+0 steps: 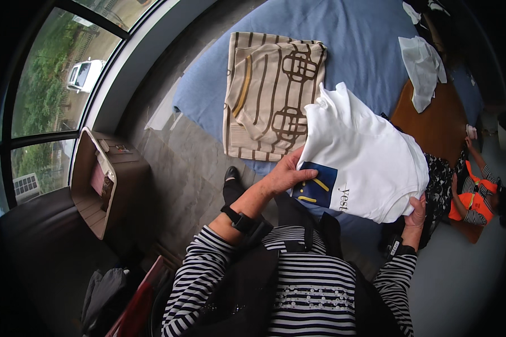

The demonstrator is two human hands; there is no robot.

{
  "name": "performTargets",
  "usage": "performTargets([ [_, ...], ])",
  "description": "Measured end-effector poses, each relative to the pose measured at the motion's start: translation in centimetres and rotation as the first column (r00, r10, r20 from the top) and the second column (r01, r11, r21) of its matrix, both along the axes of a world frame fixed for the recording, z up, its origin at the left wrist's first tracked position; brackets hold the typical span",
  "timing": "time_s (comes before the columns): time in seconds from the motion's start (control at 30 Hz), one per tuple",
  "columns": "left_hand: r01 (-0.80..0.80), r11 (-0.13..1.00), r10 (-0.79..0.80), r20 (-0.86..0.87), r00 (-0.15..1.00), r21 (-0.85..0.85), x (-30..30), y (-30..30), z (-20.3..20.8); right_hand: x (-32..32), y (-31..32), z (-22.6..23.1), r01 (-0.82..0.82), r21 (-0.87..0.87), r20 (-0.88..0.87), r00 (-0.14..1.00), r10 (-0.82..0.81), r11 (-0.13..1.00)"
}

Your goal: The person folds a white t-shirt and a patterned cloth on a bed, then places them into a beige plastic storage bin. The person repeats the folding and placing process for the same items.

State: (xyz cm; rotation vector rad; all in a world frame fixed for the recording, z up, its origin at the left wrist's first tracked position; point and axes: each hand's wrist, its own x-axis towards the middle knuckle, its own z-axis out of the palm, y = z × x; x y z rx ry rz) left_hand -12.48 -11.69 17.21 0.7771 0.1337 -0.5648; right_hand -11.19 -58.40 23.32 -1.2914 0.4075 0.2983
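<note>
A white T-shirt (pixel 371 151) with a dark blue printed patch and lettering hangs between my two hands, partly folded. My left hand (pixel 289 173) grips its left edge by the print, thumb on top. At the lower right, near the neckline, my right hand (pixel 415 214) pinches the other edge. Beyond my left hand a folded beige knit sweater (pixel 270 95) with brown stripes and chain-like shapes lies flat on a blue cloth (pixel 357 42). The T-shirt overlaps the sweater's right edge in this view.
A person in an orange vest (pixel 473 199) is at the right by a brown wooden surface (pixel 427 121). White cloth (pixel 423 67) drapes over that surface. Black patterned fabric (pixel 439 180) lies beside the T-shirt. A brown open bin (pixel 109 182) stands left, below the window.
</note>
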Motion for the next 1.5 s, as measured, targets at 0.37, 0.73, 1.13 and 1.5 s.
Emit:
performTargets([
  [0.37, 0.01, 0.798, 0.299, -0.412, 0.861, 0.602, -8.2, -2.5, -21.1, -5.4, -8.6, -23.4, -0.448, -0.737, -0.649, 0.679, -0.344, 0.506],
  [0.73, -0.115, 0.32, 0.733, -0.168, 0.659, 0.94, -6.5, 17.2, -21.6, 1.8, 19.8, -26.2, -0.465, -0.138, -0.448, 0.817, 0.364, 0.874],
  [1.13, 0.073, 0.751, 0.425, -0.564, 0.708, 0.657, -2.8, 19.3, -23.4, 5.9, 24.4, -30.7, -0.478, -0.138, -0.685, 0.679, 0.266, 0.867],
  [1.5, 0.039, 0.942, 0.217, -0.691, 0.69, 0.334, 1.9, 19.8, -14.3, 9.4, 23.7, -22.3, -0.299, 0.069, -0.656, 0.705, 0.269, 0.952],
])
